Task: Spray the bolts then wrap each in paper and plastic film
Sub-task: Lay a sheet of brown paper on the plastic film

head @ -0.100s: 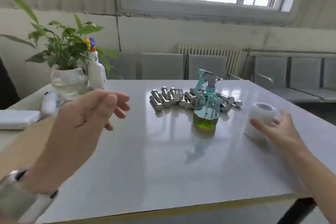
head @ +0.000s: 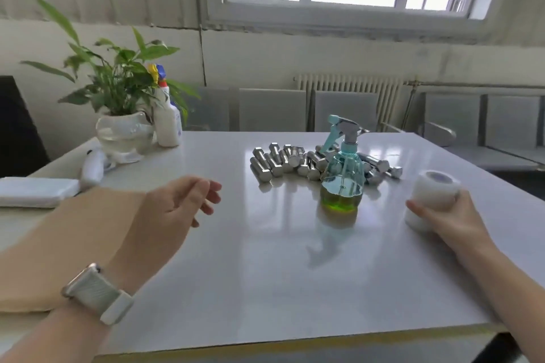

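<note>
Several steel bolts (head: pixel 283 160) lie in a heap at the far middle of the white table (head: pixel 265 274). In front of the heap stands a clear teal spray bottle (head: pixel 343 177) with green liquid at its bottom. My right hand (head: pixel 442 216) grips a white roll of plastic film (head: pixel 432 194) standing on the table at the right. My left hand (head: pixel 177 206) hovers above the table at the left, fingers loosely spread and holding nothing. Under my left forearm lies a sheet of brown paper (head: pixel 67 242).
A potted plant (head: pixel 124 127) in a glass bowl and a white spray bottle (head: pixel 168 124) stand at the far left corner. A white pack (head: pixel 35 191) and a small white device (head: pixel 93 168) lie at the left edge. Grey chairs (head: pixel 271 110) line the far side.
My right hand has closed round the film roll, where before its fingers only touched it. My left hand has sunk slightly lower.
</note>
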